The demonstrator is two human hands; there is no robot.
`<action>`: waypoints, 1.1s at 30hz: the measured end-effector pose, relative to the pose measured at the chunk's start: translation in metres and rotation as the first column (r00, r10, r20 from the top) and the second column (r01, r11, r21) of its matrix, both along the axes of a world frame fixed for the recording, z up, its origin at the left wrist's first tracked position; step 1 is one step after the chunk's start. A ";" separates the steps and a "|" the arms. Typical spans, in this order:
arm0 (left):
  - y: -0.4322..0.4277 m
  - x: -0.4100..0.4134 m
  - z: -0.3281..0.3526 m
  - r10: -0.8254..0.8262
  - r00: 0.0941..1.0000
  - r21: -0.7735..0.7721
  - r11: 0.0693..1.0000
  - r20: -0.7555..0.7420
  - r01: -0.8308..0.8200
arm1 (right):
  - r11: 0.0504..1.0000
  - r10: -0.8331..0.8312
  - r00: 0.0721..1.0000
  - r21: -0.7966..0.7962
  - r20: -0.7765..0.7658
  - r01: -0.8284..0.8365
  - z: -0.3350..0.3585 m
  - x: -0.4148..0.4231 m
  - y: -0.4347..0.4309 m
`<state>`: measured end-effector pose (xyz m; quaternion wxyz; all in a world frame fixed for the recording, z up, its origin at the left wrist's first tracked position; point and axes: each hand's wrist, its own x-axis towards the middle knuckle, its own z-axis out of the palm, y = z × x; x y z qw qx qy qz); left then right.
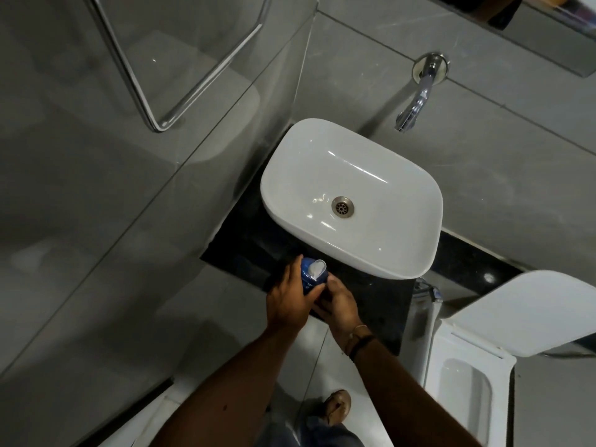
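**A:** Where do we have the blue bottle [311,283]?

**B:** Over the front edge of the black counter [380,304], just in front of the white basin [354,250]. Our left hand [290,298] is wrapped round its body, and the fingers are curled tight enough to carry it.

**A:** Why do we keep it upright?

**B:** Its white flip cap [316,268] stands open, so we judge that tipping it here would spill onto the counter. Held upright, the contents stay put until we aim it.

**A:** And our right hand [340,306]?

**B:** It sits just beside the bottle's lower end, with the fingers bent towards it. We cannot tell whether it grasps the base, holds something dark, or is cupped to catch a squeeze, because that side is in shadow.

**A:** Why here and not over the bowl?

**B:** We think the counter edge is simply the nearest spot to our body. The basin is close enough for a short reach once the liquid is out. The wall spout [416,98] hangs above the basin's far side, and the toilet [451,375] is at our right.
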<state>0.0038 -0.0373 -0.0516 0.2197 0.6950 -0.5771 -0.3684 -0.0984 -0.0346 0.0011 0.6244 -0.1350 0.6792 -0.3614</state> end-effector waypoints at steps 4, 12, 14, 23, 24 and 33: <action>-0.002 0.001 0.001 0.002 1.000 0.021 1.000 -0.017 -0.002 | 0.998 -0.049 0.999 -0.040 -0.011 0.049 -0.010 0.010 -0.004; -0.039 0.056 0.013 0.156 0.986 -0.085 0.983 -0.064 -0.161 | 0.996 -0.015 0.996 -0.092 0.086 0.023 -0.013 0.062 -0.057; -0.051 0.077 0.011 0.190 0.978 -0.083 0.977 -0.086 -0.197 | 0.997 0.047 0.996 -0.072 0.076 -0.041 -0.011 0.083 -0.072; -0.065 0.128 -0.008 0.254 0.956 -0.062 0.962 -0.144 -0.265 | 0.993 0.118 0.985 -0.015 0.125 -0.117 -0.020 0.133 -0.091; -0.064 0.130 -0.010 0.255 0.956 -0.054 0.963 -0.148 -0.265 | 0.991 0.131 0.985 -0.023 0.113 -0.129 -0.021 0.133 -0.090; -0.061 0.123 -0.003 0.279 0.956 -0.012 0.960 -0.094 -0.281 | 0.991 0.126 0.984 -0.065 0.126 -0.118 -0.024 0.128 -0.084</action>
